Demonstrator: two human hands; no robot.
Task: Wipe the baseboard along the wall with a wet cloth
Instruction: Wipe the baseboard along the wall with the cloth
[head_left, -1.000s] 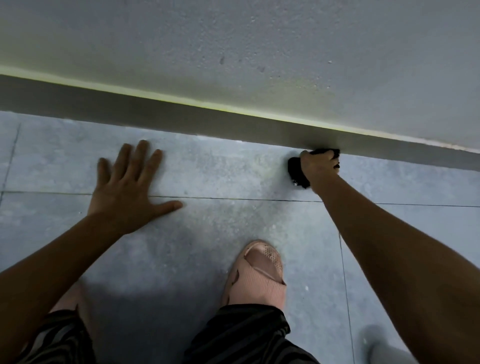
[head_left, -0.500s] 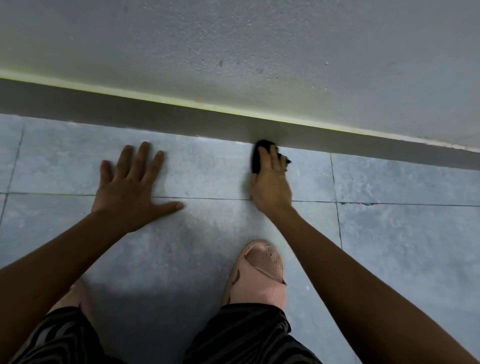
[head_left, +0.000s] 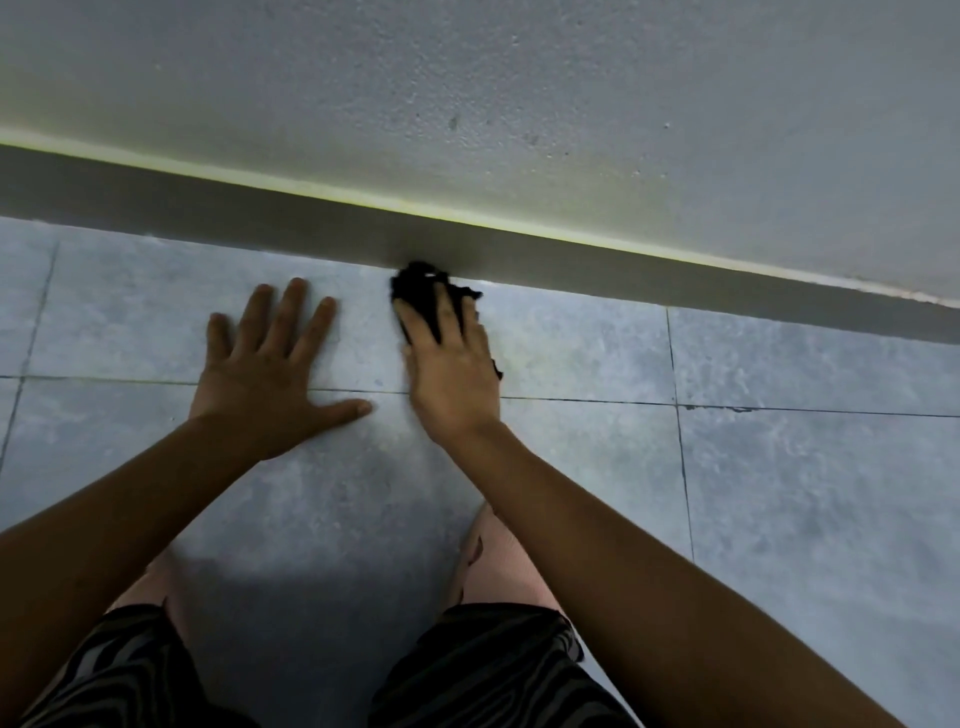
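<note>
Right hand presses a black cloth against the foot of the baseboard.

The right hand (head_left: 453, 370) lies over the cloth (head_left: 422, 296), fingers closed down on it, the cloth's front edge touching the gray baseboard (head_left: 311, 228) where it meets the tiled floor (head_left: 779, 493). Just beside it, the left hand (head_left: 270, 382) rests flat and open on the floor, fingers spread, holding nothing. Above the baseboard rises the rough pale wall (head_left: 519, 104).

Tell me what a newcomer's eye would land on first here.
First, the black cloth, pressed by the right hand against the foot of the grey baseboard near the middle of the view. Next, the left hand, spread flat on the tiled floor just to its left.
</note>
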